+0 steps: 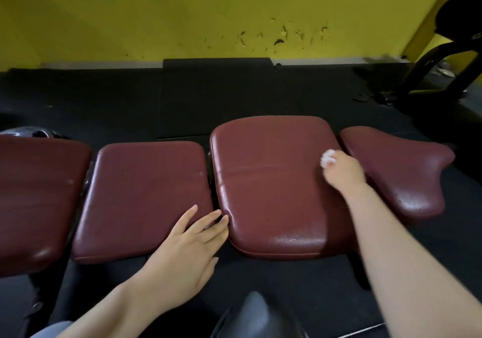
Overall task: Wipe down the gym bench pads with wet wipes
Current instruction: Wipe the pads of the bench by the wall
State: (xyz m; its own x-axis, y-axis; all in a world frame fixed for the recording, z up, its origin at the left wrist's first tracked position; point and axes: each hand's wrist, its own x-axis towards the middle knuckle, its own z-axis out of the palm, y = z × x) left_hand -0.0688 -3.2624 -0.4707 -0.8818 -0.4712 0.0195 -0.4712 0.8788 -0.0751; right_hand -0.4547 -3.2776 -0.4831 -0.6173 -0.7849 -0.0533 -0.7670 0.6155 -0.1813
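Several dark red bench pads lie in a row across the head view. My right hand (343,172) grips a crumpled white wet wipe (327,158) and holds it against the far right part of the large pad (263,181), whose near edge shines wet. My left hand (189,243) rests flat with straight fingers on the near right corner of the middle pad (140,189), fingertips at the gap between the two pads. A curved end pad (401,170) lies to the right, and another pad (34,191) sits at the far left.
Black rubber floor mats (208,97) stretch behind the bench up to a yellow wall (208,11) with chipped paint. A black machine frame (427,71) stands at the back right. A dark rounded object (258,317) sits at the bottom centre, near me.
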